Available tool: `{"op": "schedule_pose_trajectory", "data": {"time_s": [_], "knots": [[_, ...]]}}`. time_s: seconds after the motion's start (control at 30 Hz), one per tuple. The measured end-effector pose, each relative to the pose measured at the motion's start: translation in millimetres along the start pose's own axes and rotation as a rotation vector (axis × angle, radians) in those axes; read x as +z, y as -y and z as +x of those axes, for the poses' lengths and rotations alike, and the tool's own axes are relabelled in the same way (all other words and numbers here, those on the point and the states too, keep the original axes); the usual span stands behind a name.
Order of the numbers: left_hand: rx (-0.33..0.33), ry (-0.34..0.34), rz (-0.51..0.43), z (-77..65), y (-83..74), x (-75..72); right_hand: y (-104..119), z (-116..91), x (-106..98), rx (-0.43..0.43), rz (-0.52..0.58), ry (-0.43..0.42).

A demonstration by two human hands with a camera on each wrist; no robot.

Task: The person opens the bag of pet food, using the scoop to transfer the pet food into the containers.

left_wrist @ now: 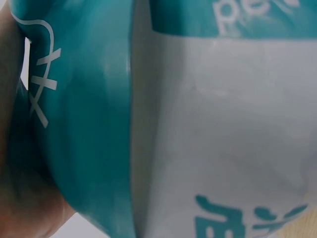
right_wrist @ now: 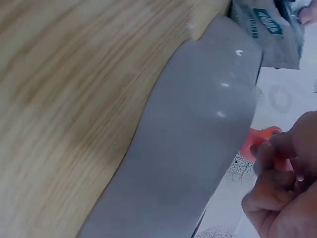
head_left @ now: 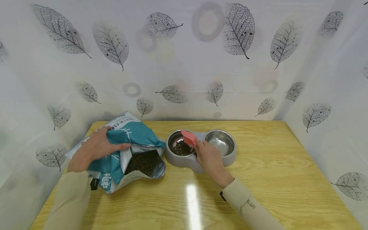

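My right hand grips a pink scoop, which tilts over the left bowl of a grey double pet bowl. Brown kibble lies in that bowl. The right steel bowl shows bare metal inside. In the right wrist view, curled fingers close round the scoop's handle. On the left, my left hand holds the teal and white pet food bag, its thumb near the open mouth. More kibble shows inside the bag, which lies on its side.
Everything stands on a wooden table. A pale curtain printed with leaves hangs behind the table and along both sides. The bag lies close to the table's left edge, its mouth beside the double bowl.
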State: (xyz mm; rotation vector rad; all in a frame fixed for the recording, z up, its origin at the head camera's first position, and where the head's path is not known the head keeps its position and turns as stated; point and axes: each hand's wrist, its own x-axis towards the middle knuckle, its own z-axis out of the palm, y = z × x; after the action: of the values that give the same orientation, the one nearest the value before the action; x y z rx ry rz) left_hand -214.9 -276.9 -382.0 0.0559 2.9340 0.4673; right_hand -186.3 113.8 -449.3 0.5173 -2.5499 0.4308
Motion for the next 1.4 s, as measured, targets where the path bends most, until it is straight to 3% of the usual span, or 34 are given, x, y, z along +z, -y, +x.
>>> {"op": "schedule_pose_trajectory", "data": {"time_s": [0.2,0.3,0.43,0.53,0.87,1.0,1.2,1.4], "knots": [[-0.006,0.001,0.006,-1.6,-1.5,-0.5,5.7,-3.0,-11.8,0.137,0.386,0.023],[-0.010,0.001,0.014,-2.3,-1.3,-0.3,8.7,-6.5,-17.8,0.128,0.515,0.069],[-0.009,0.006,0.012,-3.0,-1.5,-0.2,14.2,-12.9,-24.1,0.086,0.670,0.190],[-0.006,0.006,0.005,-2.1,-1.2,-0.4,21.1,-16.2,-25.2,0.054,0.736,0.273],[-0.005,-0.008,0.004,1.5,0.4,0.9,50.6,-20.6,-7.2,-0.070,0.630,0.382],[-0.006,-0.009,0.004,0.7,0.1,1.9,60.6,-19.5,-3.4,-0.065,0.543,0.412],[-0.013,-0.010,0.008,-1.6,-1.0,3.2,70.2,-17.1,0.3,-0.044,0.527,0.507],[-0.012,-0.014,0.012,-3.2,-2.5,3.4,78.2,-10.9,-3.4,-0.026,0.490,0.521]]}}
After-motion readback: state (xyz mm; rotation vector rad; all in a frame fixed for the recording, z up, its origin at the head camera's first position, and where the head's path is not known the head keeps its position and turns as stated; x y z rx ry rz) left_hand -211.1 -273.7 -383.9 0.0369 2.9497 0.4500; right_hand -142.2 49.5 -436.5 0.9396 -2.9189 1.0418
